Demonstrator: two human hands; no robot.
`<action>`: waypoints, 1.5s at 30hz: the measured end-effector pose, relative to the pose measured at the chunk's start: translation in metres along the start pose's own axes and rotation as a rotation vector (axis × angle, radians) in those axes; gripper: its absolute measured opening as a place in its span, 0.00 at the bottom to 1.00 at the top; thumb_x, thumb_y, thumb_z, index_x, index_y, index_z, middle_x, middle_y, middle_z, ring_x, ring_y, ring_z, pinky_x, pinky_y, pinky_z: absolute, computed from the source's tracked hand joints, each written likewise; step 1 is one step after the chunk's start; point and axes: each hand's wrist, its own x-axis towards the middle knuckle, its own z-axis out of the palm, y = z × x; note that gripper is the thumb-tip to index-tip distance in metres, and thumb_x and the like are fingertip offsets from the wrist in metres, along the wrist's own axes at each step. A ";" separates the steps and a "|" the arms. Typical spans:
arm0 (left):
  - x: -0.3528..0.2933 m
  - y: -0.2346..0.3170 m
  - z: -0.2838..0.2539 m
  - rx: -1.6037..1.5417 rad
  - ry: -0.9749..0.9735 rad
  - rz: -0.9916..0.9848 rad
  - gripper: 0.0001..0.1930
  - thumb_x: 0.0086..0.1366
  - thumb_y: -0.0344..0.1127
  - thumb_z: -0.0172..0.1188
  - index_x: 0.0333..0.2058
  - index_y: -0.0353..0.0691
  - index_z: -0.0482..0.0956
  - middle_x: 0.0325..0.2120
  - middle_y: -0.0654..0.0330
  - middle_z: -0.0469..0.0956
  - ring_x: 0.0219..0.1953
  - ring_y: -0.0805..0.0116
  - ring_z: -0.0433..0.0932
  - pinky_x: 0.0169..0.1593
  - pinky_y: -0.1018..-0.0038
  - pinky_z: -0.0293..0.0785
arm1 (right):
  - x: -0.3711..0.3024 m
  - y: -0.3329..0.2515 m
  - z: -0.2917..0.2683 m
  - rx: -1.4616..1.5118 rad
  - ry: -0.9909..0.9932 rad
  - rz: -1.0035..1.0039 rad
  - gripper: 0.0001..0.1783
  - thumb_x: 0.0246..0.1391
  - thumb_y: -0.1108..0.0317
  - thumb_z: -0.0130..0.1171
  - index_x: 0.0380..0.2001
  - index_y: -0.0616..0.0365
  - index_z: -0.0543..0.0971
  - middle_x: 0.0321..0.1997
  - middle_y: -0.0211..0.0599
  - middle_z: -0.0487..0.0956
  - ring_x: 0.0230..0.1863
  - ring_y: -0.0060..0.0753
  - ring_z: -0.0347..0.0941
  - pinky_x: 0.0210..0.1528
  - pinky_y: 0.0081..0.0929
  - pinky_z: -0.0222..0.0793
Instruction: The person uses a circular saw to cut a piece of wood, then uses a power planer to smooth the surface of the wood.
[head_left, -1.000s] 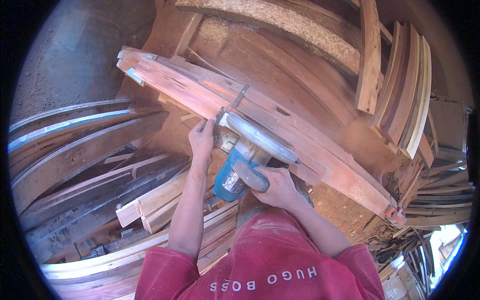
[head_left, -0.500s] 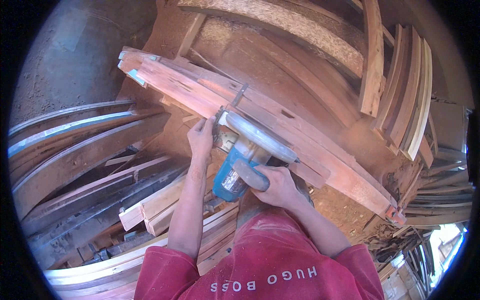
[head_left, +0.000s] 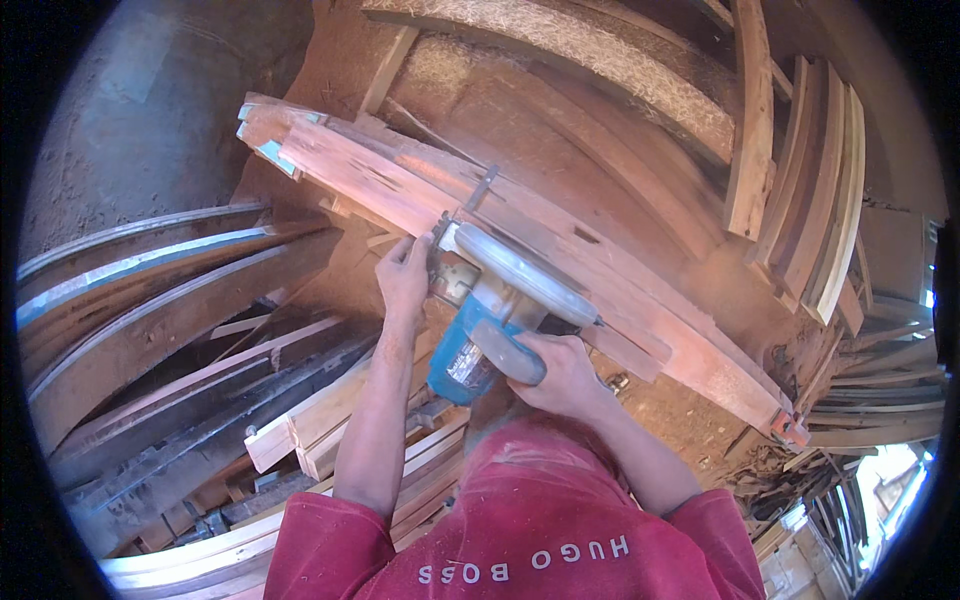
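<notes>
A circular saw (head_left: 462, 350) with a blue motor body and a metal blade guard (head_left: 520, 272) rests against the near side of a long reddish wooden beam (head_left: 365, 180). My right hand (head_left: 560, 375) is closed around the saw's rear handle. With bent fingers, my left hand (head_left: 403, 275) grips the front edge of the saw by its metal base. A thin dark metal bar (head_left: 483, 188) sticks out across the beam just ahead of the saw. The blade itself is hidden by the guard. Along the near edge of the beam runs a narrow strip of wood (head_left: 635, 350).
Curved planks (head_left: 150, 290) are stacked at left, and light squared timbers (head_left: 325, 420) lie near my left arm. More boards (head_left: 810, 190) lean at the far right. A shavings-covered curved beam (head_left: 560, 50) crosses the back. Reddish sawdust covers the ground (head_left: 690, 410).
The view has shifted very slightly. Both hands keep their hold on the saw, which stays at nearly the same place along the beam.
</notes>
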 end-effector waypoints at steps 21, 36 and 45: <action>0.033 0.013 -0.030 0.012 -0.034 0.129 0.16 0.66 0.38 0.63 0.41 0.25 0.81 0.25 0.62 0.79 0.24 0.80 0.73 0.26 0.79 0.67 | 0.033 -0.026 0.013 0.007 -0.026 0.060 0.18 0.43 0.63 0.67 0.38 0.58 0.79 0.34 0.47 0.82 0.36 0.52 0.79 0.39 0.42 0.75; 0.065 0.010 -0.053 0.144 0.057 0.192 0.28 0.64 0.42 0.65 0.49 0.18 0.76 0.23 0.61 0.78 0.26 0.79 0.71 0.28 0.77 0.68 | 0.059 -0.037 0.030 0.002 0.005 -0.002 0.17 0.43 0.65 0.68 0.37 0.57 0.79 0.33 0.45 0.81 0.34 0.50 0.80 0.37 0.41 0.76; 0.068 0.030 -0.059 0.064 0.001 0.111 0.30 0.64 0.41 0.65 0.53 0.17 0.72 0.30 0.54 0.81 0.29 0.75 0.76 0.31 0.78 0.72 | 0.073 -0.043 0.037 0.011 0.015 0.001 0.17 0.38 0.71 0.67 0.36 0.60 0.79 0.30 0.46 0.80 0.31 0.51 0.79 0.35 0.39 0.75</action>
